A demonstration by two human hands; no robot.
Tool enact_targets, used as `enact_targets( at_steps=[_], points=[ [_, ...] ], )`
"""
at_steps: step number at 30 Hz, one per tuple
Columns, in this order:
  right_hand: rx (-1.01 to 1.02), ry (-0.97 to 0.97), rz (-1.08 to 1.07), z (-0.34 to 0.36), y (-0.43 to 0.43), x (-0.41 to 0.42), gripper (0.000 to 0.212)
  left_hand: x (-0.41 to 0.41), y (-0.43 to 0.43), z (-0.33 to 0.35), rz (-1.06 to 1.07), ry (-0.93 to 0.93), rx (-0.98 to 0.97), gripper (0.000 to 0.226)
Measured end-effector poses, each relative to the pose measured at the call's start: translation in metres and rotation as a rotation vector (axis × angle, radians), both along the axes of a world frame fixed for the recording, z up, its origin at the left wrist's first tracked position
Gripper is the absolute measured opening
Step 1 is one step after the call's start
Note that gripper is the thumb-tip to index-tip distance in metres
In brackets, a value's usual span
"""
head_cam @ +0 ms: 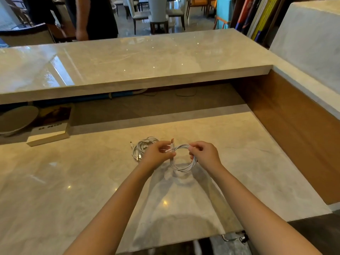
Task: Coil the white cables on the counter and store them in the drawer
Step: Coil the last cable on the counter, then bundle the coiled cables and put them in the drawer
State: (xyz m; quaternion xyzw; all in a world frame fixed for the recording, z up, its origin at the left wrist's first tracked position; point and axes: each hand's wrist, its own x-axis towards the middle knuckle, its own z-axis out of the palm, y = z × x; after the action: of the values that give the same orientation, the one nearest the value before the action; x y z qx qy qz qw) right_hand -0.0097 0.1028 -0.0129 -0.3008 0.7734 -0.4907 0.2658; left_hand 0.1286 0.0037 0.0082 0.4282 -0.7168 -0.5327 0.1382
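A white cable (184, 167) wound into a round coil hangs between both hands just above the marble counter (73, 181). My left hand (158, 153) pinches the coil's left side, where a plug end sticks up. My right hand (206, 153) grips the coil's right side. More white cable (142, 147) lies in a loose bundle on the counter, just left of and behind my left hand, with its connectors showing. No drawer can be seen from here.
A book (51, 129) and a grey round dish (14, 120) sit at the far left under the raised marble ledge (128, 70). A wooden side panel (294, 126) walls the right. A person stands beyond the ledge. A metal handle (233, 237) shows below the counter's near edge.
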Motion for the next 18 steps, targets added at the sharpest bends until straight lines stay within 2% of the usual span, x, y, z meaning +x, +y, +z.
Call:
enact_targets(
  at_steps=[3, 6, 9, 12, 15, 18],
  points=[
    [0.028, -0.083, -0.061, -0.018, 0.000, -0.004, 0.009, 0.016, -0.013, -0.016, 0.107, -0.058, -0.175, 0.036],
    [0.071, -0.075, -0.080, -0.033, -0.004, -0.005, 0.013, 0.034, -0.029, -0.032, 0.161, -0.172, -0.374, 0.038],
    [0.150, 0.042, -0.097, -0.045, -0.012, -0.007, 0.017, 0.047, -0.041, -0.051, -0.012, -0.330, -0.540, 0.039],
    [0.246, 0.227, -0.093, -0.053, -0.016, -0.009, 0.017, 0.053, -0.042, -0.060, -0.058, -0.413, -0.679, 0.036],
    [0.277, 0.234, -0.051, -0.061, -0.016, -0.015, 0.021, 0.052, -0.046, -0.064, -0.096, -0.431, -0.749, 0.039],
    [0.228, 0.155, -0.091, -0.059, -0.011, -0.018, 0.029, 0.050, -0.053, -0.067, -0.109, -0.446, -0.694, 0.041]
  ],
)
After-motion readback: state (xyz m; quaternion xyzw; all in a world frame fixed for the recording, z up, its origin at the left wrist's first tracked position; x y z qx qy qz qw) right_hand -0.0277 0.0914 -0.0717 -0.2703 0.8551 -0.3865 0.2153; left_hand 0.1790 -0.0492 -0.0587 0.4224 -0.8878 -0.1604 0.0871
